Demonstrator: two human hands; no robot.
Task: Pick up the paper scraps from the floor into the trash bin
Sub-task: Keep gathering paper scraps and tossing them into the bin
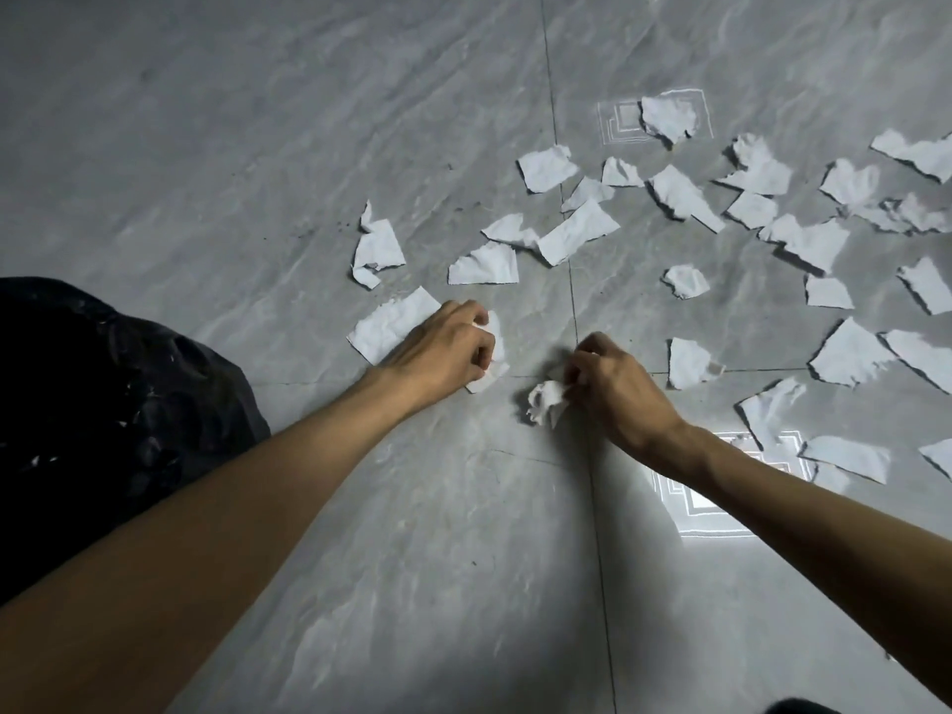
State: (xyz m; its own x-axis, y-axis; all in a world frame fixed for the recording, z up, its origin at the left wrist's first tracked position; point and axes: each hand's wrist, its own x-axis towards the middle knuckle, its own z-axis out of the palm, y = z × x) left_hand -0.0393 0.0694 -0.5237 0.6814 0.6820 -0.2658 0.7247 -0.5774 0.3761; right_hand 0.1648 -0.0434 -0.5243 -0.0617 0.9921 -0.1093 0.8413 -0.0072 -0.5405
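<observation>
Several torn white paper scraps (577,231) lie scattered over the grey tiled floor, mostly to the centre and right. My left hand (440,347) is closed around a white scrap (492,353) that pokes out past its fingers, low over the floor. Just behind that hand lies a flat scrap (389,322). My right hand (613,386) pinches a crumpled scrap (546,399) at its fingertips, close to the tile. The trash bin, lined with a black bag (103,404), stands at the left edge beside my left forearm.
Bright square light patterns show on the floor (695,502) under my right wrist and at the back right (618,121). Tile joints cross between my two hands. A dark shape (796,707) sits at the bottom edge.
</observation>
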